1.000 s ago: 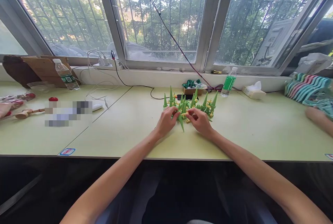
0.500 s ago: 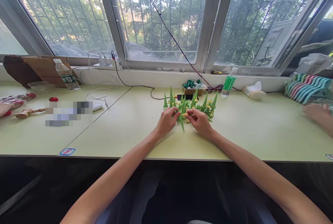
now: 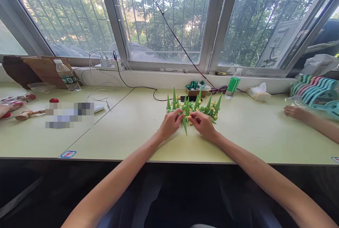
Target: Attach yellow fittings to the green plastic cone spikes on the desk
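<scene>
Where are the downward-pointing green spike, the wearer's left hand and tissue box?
Green spike (image 3: 184,126), head view: tapered body.
Wearer's left hand (image 3: 170,121), head view: back.
Tissue box (image 3: 255,95), head view: front side.

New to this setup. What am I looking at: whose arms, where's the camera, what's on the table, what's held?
No machine here: a person works with two bare hands. Every picture comes from one camera worn on that person's head, looking forward and down, so the forearms rise from the bottom edge.

The left hand pinches a green cone with its tip pointing down toward the table. The right hand has a small yellow piece at its fingertips, close beside it. Just behind stands a cluster of green spiked parts.

Farther back are a green-labelled bottle and a tissue box. The hand at the right edge belongs to someone else.
</scene>
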A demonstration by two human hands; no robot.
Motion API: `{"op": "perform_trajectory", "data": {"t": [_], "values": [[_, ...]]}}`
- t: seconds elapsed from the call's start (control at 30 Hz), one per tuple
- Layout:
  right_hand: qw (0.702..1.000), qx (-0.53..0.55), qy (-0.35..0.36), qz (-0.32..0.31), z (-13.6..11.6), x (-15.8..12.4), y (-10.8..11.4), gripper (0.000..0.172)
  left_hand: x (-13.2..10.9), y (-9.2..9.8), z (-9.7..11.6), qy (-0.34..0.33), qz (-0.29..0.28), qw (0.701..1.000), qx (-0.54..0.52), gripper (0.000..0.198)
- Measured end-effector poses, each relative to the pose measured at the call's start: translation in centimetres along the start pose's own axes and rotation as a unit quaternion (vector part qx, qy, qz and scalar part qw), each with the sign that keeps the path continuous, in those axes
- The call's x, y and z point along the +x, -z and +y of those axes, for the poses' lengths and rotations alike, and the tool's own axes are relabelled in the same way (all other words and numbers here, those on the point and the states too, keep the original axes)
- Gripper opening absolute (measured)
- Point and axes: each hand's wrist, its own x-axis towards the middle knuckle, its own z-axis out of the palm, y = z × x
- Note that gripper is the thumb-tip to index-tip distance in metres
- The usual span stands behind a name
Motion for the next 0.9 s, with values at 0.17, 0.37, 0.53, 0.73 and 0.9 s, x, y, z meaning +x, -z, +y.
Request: {"op": "perform_trajectory", "data": {"t": [0.17, 0.37, 0.53, 0.73, 0.9], "values": [[0.999, -0.029, 0.037, 0.015, 0.0, -0.1, -0.1, 0.021, -0.1, 0.0, 0.1, -0.003, -0.019, 1.000, -0.012, 0.017], [0.998, -0.048, 0.041, 0.016, -0.4, -0.2, 0.1, 0.030, -0.2, 0.1, 0.4, -0.015, -0.043, 0.999, -0.020, 0.022], [0.997, -0.046, 0.056, 0.008, -0.7, -0.1, 0.2, 0.033, -0.2, 0.3, 0.6, -0.022, -0.069, 0.997, -0.025, 0.030], [0.996, -0.069, 0.063, 0.005, -1.0, -0.1, 0.2, 0.034, -0.2, 0.3, 0.7, -0.025, -0.086, 0.996, -0.025, 0.034], [0.994, -0.068, 0.083, 0.015, -0.8, -0.2, 0.2, 0.029, -0.2, 0.2, 0.6, -0.033, -0.076, 0.996, -0.029, 0.034]]}}
